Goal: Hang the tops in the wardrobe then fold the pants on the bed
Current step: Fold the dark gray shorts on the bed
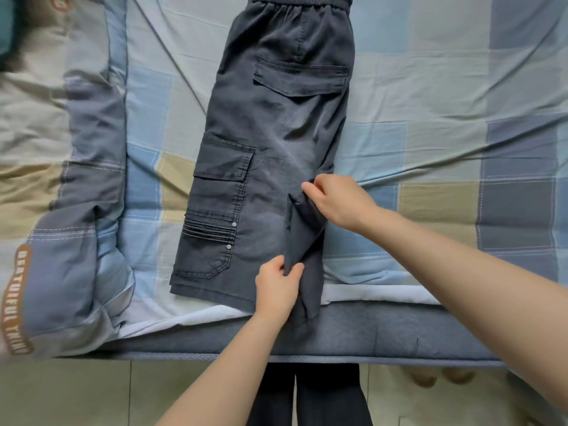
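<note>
Two hands: both pinch one fold.
Pants point(270, 142): flat on bed point(430, 103).
Left hand point(276, 287): near hem.
Right hand point(338, 201): farther, right edge.

quilt patch point(17, 299) reads "beautiful thing".

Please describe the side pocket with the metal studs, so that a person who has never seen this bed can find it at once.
On the checked bedsheet lie dark grey cargo shorts, waistband away from the person. The side pocket sits on the leg's left edge near the hem. Unlike the plain flap pocket higher up, it has pleated ribs and two silver studs.
</note>
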A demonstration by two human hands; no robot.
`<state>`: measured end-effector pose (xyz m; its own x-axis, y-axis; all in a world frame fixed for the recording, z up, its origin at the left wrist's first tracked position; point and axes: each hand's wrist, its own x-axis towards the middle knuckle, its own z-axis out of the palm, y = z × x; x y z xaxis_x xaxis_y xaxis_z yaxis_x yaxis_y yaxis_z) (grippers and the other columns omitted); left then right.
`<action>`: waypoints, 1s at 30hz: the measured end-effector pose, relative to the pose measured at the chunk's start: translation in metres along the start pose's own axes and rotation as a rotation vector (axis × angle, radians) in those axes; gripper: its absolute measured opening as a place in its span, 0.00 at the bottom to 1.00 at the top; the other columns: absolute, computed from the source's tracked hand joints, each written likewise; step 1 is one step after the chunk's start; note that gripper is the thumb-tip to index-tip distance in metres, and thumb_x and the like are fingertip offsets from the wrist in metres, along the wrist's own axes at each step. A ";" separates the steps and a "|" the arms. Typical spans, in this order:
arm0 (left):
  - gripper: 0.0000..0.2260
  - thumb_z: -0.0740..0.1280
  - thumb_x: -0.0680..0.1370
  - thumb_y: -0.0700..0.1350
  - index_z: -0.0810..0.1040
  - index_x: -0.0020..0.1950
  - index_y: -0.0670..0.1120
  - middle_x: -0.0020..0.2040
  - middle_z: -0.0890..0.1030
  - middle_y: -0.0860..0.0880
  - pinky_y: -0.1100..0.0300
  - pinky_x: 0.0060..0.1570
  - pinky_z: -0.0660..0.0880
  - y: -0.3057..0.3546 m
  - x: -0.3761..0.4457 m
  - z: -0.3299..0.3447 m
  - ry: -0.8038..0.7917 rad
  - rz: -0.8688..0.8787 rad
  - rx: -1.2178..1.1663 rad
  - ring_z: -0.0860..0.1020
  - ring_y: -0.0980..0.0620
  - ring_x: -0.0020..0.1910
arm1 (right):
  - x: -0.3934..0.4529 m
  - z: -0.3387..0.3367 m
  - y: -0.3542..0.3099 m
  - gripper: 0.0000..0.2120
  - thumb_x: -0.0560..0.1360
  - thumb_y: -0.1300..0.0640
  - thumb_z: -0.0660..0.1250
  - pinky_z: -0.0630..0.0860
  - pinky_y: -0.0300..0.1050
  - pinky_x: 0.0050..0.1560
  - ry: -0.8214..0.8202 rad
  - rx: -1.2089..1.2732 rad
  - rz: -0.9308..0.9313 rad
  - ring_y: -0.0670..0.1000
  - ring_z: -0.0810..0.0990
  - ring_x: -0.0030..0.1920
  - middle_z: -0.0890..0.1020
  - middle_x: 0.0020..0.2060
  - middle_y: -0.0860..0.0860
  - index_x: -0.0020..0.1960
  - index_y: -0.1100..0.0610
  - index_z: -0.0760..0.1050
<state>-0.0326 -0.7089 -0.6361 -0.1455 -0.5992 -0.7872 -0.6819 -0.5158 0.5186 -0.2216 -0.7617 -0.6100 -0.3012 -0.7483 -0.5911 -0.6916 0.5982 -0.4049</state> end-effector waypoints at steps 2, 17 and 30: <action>0.13 0.70 0.76 0.45 0.76 0.41 0.35 0.35 0.79 0.40 0.58 0.36 0.68 -0.007 0.005 -0.017 -0.031 -0.062 -0.092 0.71 0.52 0.35 | 0.002 0.007 -0.005 0.17 0.80 0.48 0.56 0.71 0.50 0.46 0.012 -0.034 -0.080 0.61 0.77 0.49 0.79 0.46 0.60 0.37 0.56 0.67; 0.13 0.65 0.71 0.34 0.80 0.54 0.44 0.53 0.82 0.44 0.48 0.48 0.79 0.033 0.052 -0.157 -0.121 1.161 1.179 0.79 0.40 0.54 | -0.047 0.034 0.046 0.27 0.79 0.67 0.41 0.67 0.57 0.69 0.008 -0.882 -0.814 0.55 0.65 0.73 0.67 0.73 0.56 0.74 0.60 0.63; 0.30 0.48 0.77 0.39 0.55 0.79 0.55 0.80 0.55 0.47 0.42 0.73 0.59 0.059 0.164 -0.203 -0.441 1.652 1.832 0.57 0.42 0.77 | -0.007 0.060 0.035 0.30 0.75 0.59 0.52 0.58 0.61 0.73 -0.071 -0.922 -0.796 0.58 0.63 0.74 0.60 0.76 0.54 0.78 0.50 0.55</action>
<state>0.0488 -0.9624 -0.6671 -0.8301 0.4187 -0.3683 0.4404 0.8974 0.0276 -0.2043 -0.7180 -0.6623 0.4357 -0.7782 -0.4523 -0.8819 -0.4696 -0.0417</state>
